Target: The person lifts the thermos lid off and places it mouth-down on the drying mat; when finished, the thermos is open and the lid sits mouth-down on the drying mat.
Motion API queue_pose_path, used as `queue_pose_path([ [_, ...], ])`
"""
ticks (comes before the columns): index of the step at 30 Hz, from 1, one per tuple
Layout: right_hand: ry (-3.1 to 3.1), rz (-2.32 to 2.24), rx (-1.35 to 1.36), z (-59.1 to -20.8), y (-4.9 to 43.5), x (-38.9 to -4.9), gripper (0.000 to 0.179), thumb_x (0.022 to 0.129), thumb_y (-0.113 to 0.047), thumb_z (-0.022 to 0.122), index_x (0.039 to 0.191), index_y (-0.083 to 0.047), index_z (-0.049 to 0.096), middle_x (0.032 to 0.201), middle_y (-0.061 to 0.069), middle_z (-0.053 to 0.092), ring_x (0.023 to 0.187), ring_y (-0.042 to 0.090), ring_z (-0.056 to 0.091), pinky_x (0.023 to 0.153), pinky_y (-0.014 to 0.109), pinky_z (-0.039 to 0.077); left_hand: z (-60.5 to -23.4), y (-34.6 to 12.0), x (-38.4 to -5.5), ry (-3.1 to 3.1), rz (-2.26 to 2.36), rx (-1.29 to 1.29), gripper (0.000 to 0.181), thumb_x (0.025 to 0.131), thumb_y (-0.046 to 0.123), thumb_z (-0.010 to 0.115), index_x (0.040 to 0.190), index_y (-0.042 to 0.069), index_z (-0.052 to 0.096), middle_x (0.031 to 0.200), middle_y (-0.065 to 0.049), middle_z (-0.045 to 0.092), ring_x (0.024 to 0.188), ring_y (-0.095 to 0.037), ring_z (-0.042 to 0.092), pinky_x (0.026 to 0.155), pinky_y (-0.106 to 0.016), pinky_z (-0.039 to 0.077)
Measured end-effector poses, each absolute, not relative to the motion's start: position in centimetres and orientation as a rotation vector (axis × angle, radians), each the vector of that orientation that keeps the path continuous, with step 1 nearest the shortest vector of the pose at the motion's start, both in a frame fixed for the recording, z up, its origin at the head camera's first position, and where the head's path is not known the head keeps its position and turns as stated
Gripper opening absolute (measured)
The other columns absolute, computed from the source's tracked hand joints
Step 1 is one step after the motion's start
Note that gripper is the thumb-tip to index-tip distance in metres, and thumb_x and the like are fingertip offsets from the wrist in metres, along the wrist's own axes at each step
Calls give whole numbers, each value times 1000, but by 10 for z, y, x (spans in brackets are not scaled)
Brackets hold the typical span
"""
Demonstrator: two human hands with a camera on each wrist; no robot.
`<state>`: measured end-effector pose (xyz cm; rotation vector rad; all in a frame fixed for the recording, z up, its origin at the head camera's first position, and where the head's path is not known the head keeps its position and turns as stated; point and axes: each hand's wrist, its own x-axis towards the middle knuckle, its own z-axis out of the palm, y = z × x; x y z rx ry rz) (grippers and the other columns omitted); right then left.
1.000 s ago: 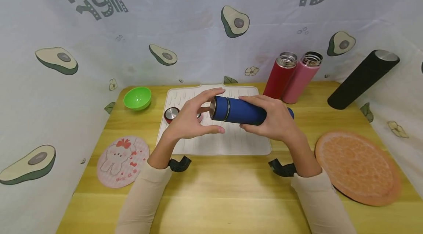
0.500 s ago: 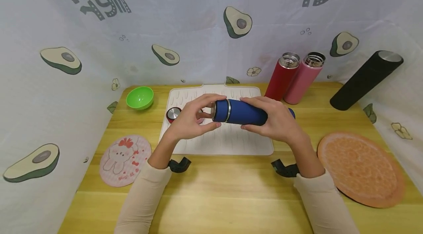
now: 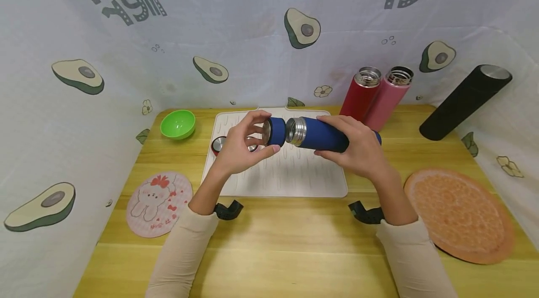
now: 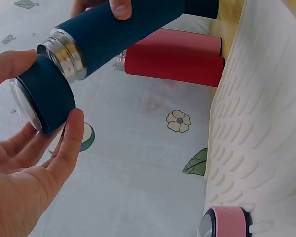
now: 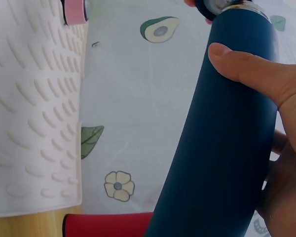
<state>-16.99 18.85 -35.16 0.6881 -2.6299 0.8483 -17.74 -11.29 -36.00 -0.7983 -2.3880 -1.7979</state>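
Note:
My left hand (image 3: 238,148) pinches a blue lid (image 3: 276,131) between fingertips and thumb. Curled round the body of a blue thermos bottle (image 3: 322,134) is my right hand (image 3: 358,148). The bottle tilts sideways above the white mat, its bare steel threaded neck pointing at the lid. In the left wrist view the lid (image 4: 48,96) stands right by the steel neck, off the threads; whether their edges touch I cannot tell. In the right wrist view my thumb lies along the blue bottle (image 5: 219,123).
A white ribbed mat (image 3: 294,181) lies under my hands, with a red lid (image 3: 217,144) and a pink lid (image 4: 229,221) on it. Lidless red (image 3: 360,97) and pink (image 3: 389,97) bottles and a black bottle (image 3: 463,101) stand right. Also around: green bowl (image 3: 178,125), pink round mat (image 3: 160,204), orange round mat (image 3: 459,214).
The blue lid has come off the bottle, baring the steel neck. My right hand has drawn the bottle slightly right, and my left hand grips the lid.

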Motion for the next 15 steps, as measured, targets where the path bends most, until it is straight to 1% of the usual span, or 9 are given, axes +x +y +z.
queue_pose_path([
  [3, -2595, 911, 650, -351, 195, -172, 87, 68, -16, 97, 145, -18, 57, 139, 14, 63, 127, 38, 58, 101, 68, 50, -363, -112, -178, -2405, -1777, -772, 66, 82, 20, 87, 141, 22, 55, 133, -3, 62, 106, -21, 69, 88, -44, 63],
  [5, -2555, 968, 630, -351, 200, -174, 87, 69, -12, 96, 146, -16, 56, 140, 15, 62, 129, 40, 57, 103, 69, 48, -365, -112, -180, -2420, -1751, -760, 68, 82, 22, 88, 142, 24, 56, 134, -1, 62, 110, -21, 66, 89, -45, 62],
  [11, -2465, 1148, 529, -346, 222, -178, 84, 73, -4, 92, 147, -16, 55, 142, 18, 61, 132, 44, 53, 107, 73, 42, -377, -108, -188, -2457, -1645, -719, 72, 82, 25, 89, 146, 28, 56, 140, 5, 61, 116, -17, 60, 94, -35, 60],
  [13, -2467, 1197, 490, -344, 231, -178, 83, 74, -3, 91, 148, -18, 54, 144, 18, 60, 133, 44, 52, 108, 73, 41, -383, -106, -191, -2475, -1601, -712, 72, 82, 25, 89, 146, 28, 56, 140, 5, 61, 117, -16, 60, 96, -35, 59],
  [15, -2482, 1240, 454, -342, 239, -177, 83, 76, -3, 89, 150, -18, 52, 146, 18, 58, 135, 44, 50, 110, 73, 39, -389, -104, -193, -2498, -1555, -714, 72, 82, 24, 89, 146, 26, 56, 139, 4, 62, 120, -15, 59, 98, -38, 58],
])
